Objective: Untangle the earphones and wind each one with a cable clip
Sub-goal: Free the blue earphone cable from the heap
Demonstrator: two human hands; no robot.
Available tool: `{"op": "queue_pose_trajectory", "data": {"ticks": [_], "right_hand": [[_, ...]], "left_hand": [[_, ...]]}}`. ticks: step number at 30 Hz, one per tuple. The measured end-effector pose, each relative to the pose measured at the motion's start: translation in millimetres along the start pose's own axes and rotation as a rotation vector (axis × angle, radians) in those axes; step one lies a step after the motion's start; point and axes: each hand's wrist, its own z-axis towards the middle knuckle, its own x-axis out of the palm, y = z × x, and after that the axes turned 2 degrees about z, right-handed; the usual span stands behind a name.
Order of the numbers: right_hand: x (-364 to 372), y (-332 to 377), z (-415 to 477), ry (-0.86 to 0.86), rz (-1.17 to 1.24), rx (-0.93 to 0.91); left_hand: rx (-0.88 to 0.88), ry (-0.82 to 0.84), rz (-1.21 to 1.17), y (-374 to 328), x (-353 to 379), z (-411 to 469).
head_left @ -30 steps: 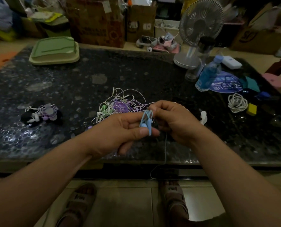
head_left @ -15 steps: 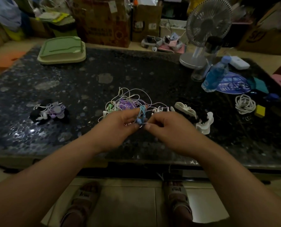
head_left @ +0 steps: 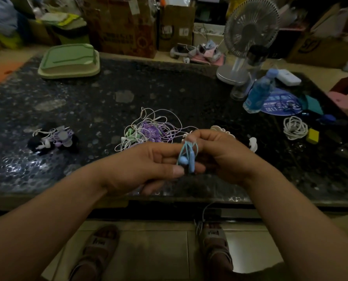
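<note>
A blue earphone (head_left: 186, 157) with looped cord sits between both hands above the table's near edge. My left hand (head_left: 148, 165) grips its loops and bud between thumb and fingers. My right hand (head_left: 225, 153) pinches the top of the same loops. A thin strand of its cord hangs down past the table edge (head_left: 204, 213). Behind the hands lies a tangle of white, purple and green earphones (head_left: 148, 130). Wound earphones on clips lie at the left (head_left: 53, 138). White cable clips (head_left: 253, 144) lie right of my right hand.
On the dark stone table (head_left: 169, 94) stand a green lidded tray (head_left: 69, 61) far left, a desk fan (head_left: 248, 37), a blue bottle (head_left: 259, 92), a coiled white cable (head_left: 294, 127) and a yellow block (head_left: 313, 135) at right. Boxes crowd the floor behind.
Both hands have lifted the blue earphone back off the tangle toward me; its bud and loops now show between my thumbs. The camera has shifted slightly.
</note>
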Motion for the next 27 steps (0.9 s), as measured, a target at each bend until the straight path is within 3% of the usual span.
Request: {"op": "queue_pose_trajectory", "data": {"ticks": [2,5,10,12,14,16,19,22,24,27], "right_hand": [[8,-8,4,0.039,0.015,-0.008],[23,-14,6,-0.024,-0.059,-0.054],[34,-9,-4,-0.211,-0.74,-0.132],[32,-5,-8,-0.236,-0.811,-0.169],[29,2,-11,-0.244,-0.815,-0.208],[24,8,-12,-0.252,-0.826,-0.238],[14,10,-11,-0.227,-0.729,-0.239],[9,8,-11,-0.141,-0.313,-0.149],[15,3,-9,-0.082,-0.08,-0.077],[28,-10,-1,-0.064,-0.045,-0.064]], "left_hand": [[0.09,-0.065,-0.119,-2,0,2],[0.117,-0.298,-0.149,1,-12,4],[0.022,-0.502,0.173,6,-27,0],[-0.011,-0.513,0.456,12,-30,-3],[-0.066,-0.412,0.712,17,-33,-5],[-0.135,-0.264,0.773,18,-31,-7],[-0.168,-0.007,0.627,9,-23,-10],[-0.122,0.14,0.261,-3,-15,-14],[-0.023,0.068,0.016,-7,-14,-15],[0.08,-0.109,-0.129,-5,-19,-12]]}}
